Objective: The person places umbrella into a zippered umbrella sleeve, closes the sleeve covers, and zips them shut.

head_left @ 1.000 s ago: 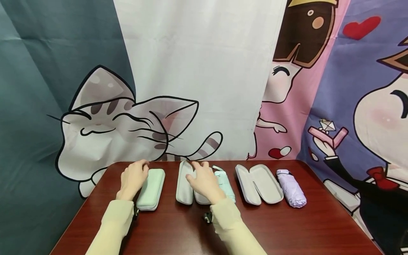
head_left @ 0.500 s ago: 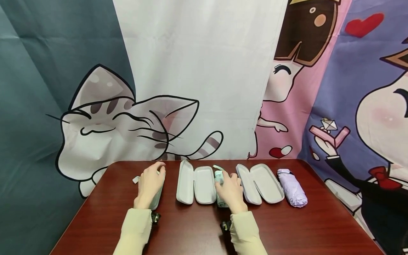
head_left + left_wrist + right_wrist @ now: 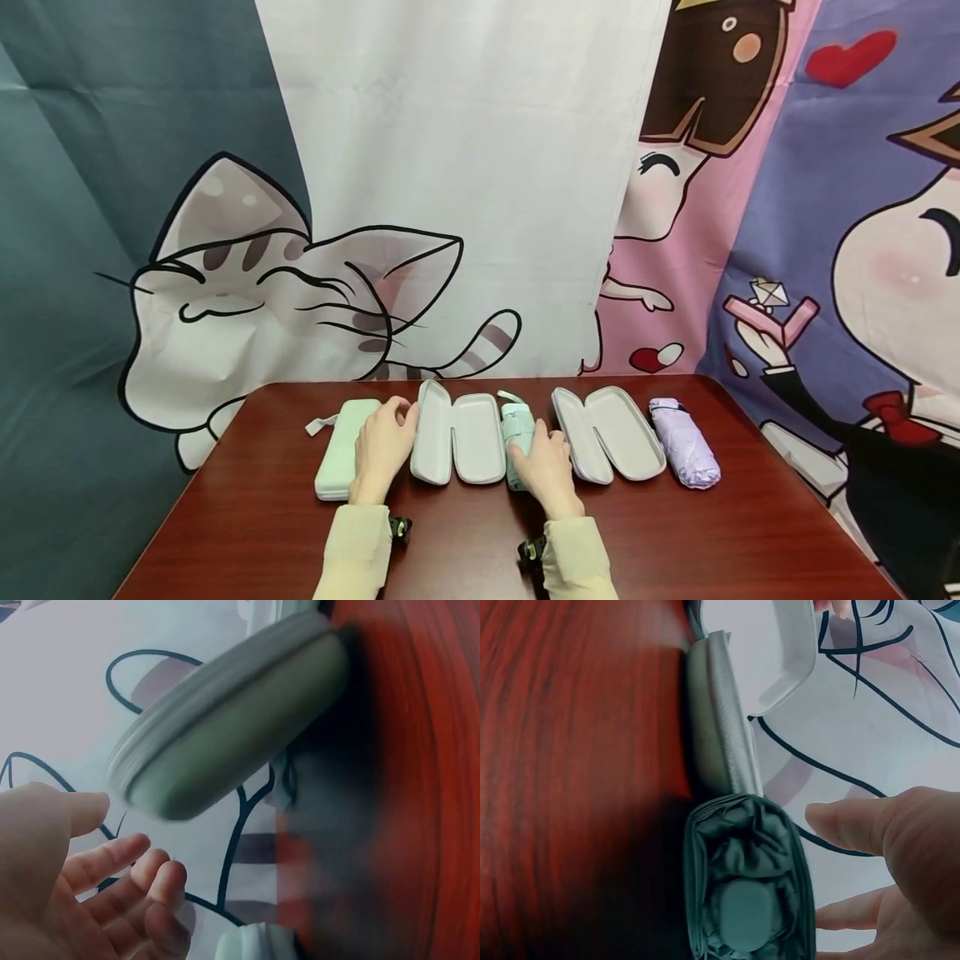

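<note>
My left hand (image 3: 384,446) hovers over the right side of a shut mint-green case (image 3: 342,454), beside an open case (image 3: 480,442) with a pale grey lining. In the left wrist view its fingers (image 3: 124,855) are loosely bent and hold nothing, apart from the green case shell (image 3: 232,735). My right hand (image 3: 547,468) is at a folded mint umbrella (image 3: 517,429), thumb over its right side. The right wrist view shows the umbrella's end (image 3: 748,900) next to my spread thumb and fingers; the fingertips are partly hidden behind it.
Right of my right hand lies another open case (image 3: 626,433), its outside lilac, and a folded lilac umbrella (image 3: 686,446). A small white strap (image 3: 318,425) sticks out left of the shut case. A printed cloth (image 3: 465,208) hangs behind the table (image 3: 450,550).
My left hand has moved right, from the left side of the shut case across to its right side. My right hand has gone from the open mint case to the mint umbrella.
</note>
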